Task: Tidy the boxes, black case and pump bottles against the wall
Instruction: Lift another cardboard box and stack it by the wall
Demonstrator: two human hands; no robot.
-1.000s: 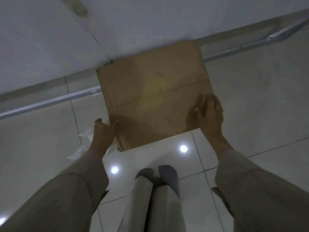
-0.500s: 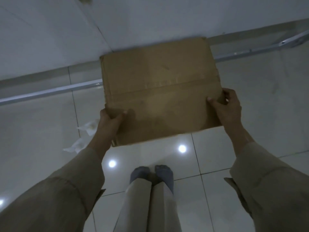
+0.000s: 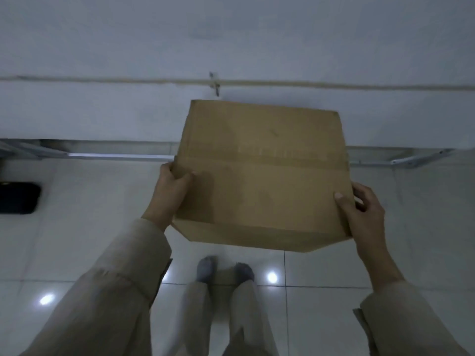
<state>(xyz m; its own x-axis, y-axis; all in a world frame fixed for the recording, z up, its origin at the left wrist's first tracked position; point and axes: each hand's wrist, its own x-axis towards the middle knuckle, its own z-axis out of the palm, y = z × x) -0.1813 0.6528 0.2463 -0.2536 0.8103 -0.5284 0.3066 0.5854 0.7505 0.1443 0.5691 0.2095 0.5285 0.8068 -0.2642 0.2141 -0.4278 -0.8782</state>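
Observation:
A brown cardboard box (image 3: 262, 170), taped shut along its top, is held up off the floor in front of me. My left hand (image 3: 171, 191) grips its left edge with the thumb on top. My right hand (image 3: 359, 214) grips its right near corner, thumb on the top face. A black case (image 3: 18, 197) lies on the floor tiles at the far left, partly cut off by the frame edge. No pump bottles are in view.
The white wall (image 3: 128, 47) runs across the top, with a thin cable and a clip on it. A metal rail (image 3: 115, 156) lies along the wall's foot. My feet in grey socks (image 3: 223, 272) stand on glossy white tiles below the box.
Both hands took hold of the box on the floor and lifted it. The view swung up and level with the wall, the black case came into view, and the crumpled white paper left it.

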